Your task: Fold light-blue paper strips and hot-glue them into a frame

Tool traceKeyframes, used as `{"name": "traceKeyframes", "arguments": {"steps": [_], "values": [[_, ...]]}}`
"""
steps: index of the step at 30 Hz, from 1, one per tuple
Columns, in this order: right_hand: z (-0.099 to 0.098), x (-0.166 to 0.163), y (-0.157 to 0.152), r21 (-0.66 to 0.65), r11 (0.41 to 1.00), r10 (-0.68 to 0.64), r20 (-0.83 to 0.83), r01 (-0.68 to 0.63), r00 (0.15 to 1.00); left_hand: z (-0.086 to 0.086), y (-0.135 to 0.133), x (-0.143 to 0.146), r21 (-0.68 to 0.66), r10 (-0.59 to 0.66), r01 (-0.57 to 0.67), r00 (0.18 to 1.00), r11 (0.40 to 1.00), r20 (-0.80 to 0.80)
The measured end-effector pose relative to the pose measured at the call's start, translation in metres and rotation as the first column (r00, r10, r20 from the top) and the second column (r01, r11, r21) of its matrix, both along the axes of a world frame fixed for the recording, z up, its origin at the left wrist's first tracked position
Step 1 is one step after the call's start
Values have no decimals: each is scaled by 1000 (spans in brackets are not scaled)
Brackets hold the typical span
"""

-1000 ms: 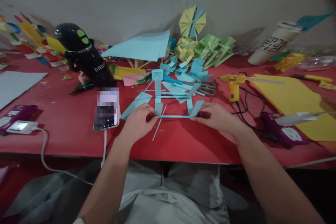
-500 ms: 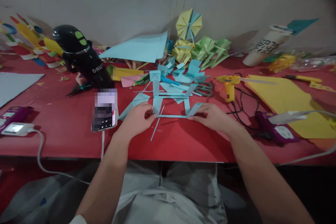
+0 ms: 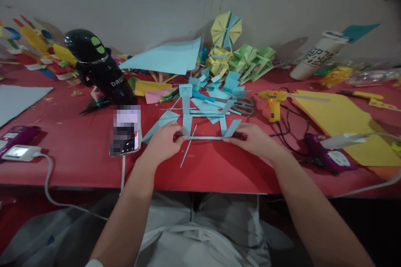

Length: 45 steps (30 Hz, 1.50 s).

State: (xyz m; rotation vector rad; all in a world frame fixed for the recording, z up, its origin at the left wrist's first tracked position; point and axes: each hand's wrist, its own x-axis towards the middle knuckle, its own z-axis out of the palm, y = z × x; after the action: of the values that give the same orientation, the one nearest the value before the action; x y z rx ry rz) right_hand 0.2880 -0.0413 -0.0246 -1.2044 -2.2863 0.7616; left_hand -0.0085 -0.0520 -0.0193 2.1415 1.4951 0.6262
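Note:
A light blue paper frame (image 3: 205, 125) of thin rolled sticks and folded flaps stands on the red table (image 3: 78, 154). My left hand (image 3: 163, 142) pinches its lower left corner, fingers closed on the flap there. My right hand (image 3: 253, 138) pinches the lower right corner of the same frame. A loose blue paper stick (image 3: 188, 148) lies slanted under the frame, between my hands.
A phone (image 3: 125, 131) lies left of my left hand, with a black bottle-shaped device (image 3: 98, 66) behind it. Scissors (image 3: 242, 106), a yellow glue gun (image 3: 273, 102), blue paper scraps, yellow and green folded paper shapes, yellow sheets (image 3: 341, 121) and purple devices (image 3: 328, 154) surround the frame.
The view shifted slightly. My hands stay pinched on the frame's two lower corners; the frame has barely moved.

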Motion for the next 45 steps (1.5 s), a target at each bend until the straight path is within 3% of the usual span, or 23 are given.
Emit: {"name": "traceKeyframes", "arguments": {"steps": [17,23,34,41,45], "values": [[-6,-4,4,-46,995,-82,31,84,996,-1,0,4,-10,51,-51,997,999,-61],[-6,-5,4,-80,981,-176,18,177,984,1,-1,6,14,47,-47,997,999,-63],[-9,-6,7,-25,980,-199,40,200,979,-4,0,7,51,140,-138,990,989,-36],[-20,-10,13,-87,951,-301,-49,296,953,-7,3,11,62,259,-264,963,963,76],[-29,-9,16,-129,929,-366,-170,348,915,-5,5,13,79,230,-233,972,969,43]]}}
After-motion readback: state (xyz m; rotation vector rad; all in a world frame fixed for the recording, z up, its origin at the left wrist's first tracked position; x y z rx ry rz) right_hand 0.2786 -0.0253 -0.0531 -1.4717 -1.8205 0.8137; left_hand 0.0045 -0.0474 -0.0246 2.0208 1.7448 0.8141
